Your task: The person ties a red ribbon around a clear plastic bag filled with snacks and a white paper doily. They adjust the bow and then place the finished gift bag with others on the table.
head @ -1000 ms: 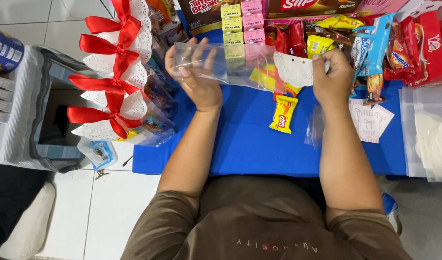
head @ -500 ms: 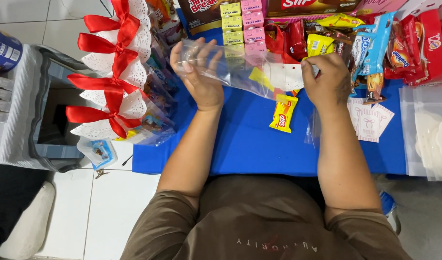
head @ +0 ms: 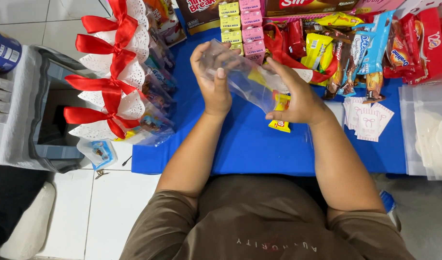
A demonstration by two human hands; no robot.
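Observation:
Both hands hold a clear plastic bag [head: 245, 79] above the blue table [head: 259, 149]. My left hand [head: 213, 79] grips the bag's upper left end, thumb over the plastic. My right hand [head: 295, 96] clasps its lower right end, fingers curled around it. A white card shows through the bag near my right hand. A yellow snack packet [head: 280, 113] lies on the blue surface just under my right hand, partly hidden by it.
Filled gift bags with red bows and white doilies [head: 112, 72] line the left side. Small milk cartons [head: 240, 21] and assorted snack packets [head: 370, 43] fill the back. White tag cards [head: 368, 118] and a clear tray [head: 428, 130] sit at right. A grey stool [head: 33, 110] stands left.
My right hand moved left and down toward the left hand, bringing the bag's right end in. The bag is now shorter and bunched between both hands.

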